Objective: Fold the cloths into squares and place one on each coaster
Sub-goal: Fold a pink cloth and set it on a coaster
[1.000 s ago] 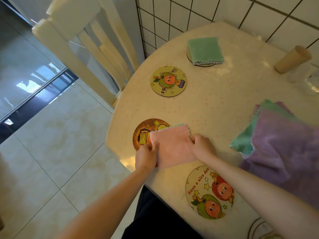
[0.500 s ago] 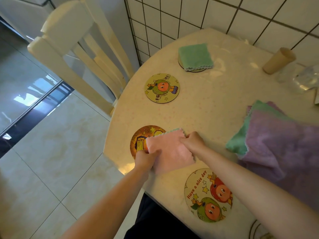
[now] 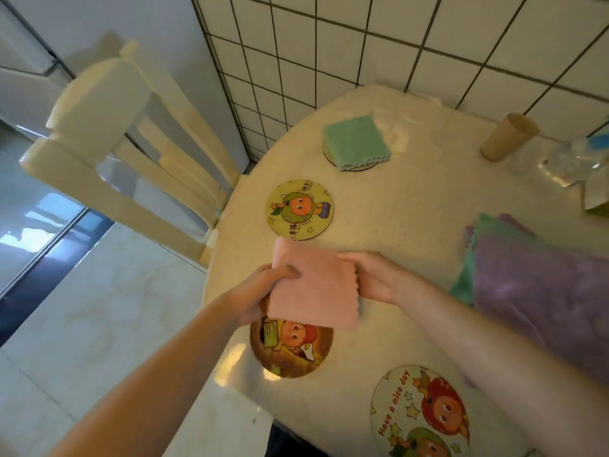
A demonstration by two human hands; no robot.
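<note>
A folded pink cloth (image 3: 313, 285) hangs above the table between both hands. My left hand (image 3: 260, 291) grips its left edge and my right hand (image 3: 372, 275) grips its right edge. Below it lies a brown cartoon coaster (image 3: 293, 351), partly covered by the cloth. A yellow cartoon coaster (image 3: 300, 209) lies bare just beyond the cloth. At the back, a folded green cloth (image 3: 356, 141) rests on another coaster (image 3: 359, 166). A "Have a nice day" coaster (image 3: 418, 413) lies bare near the front edge.
A pile of purple cloths (image 3: 540, 291) with a green cloth (image 3: 464, 278) among them lies at the right. A cardboard tube (image 3: 507, 136) and a clear plastic bottle (image 3: 566, 159) sit at the back right. A cream chair (image 3: 131, 166) stands left of the table (image 3: 412, 199).
The pink cloth was pressed flat on the table beside the brown coaster; both hands have lifted it and carried it away from me toward the yellow coaster. The camera has tilted up.
</note>
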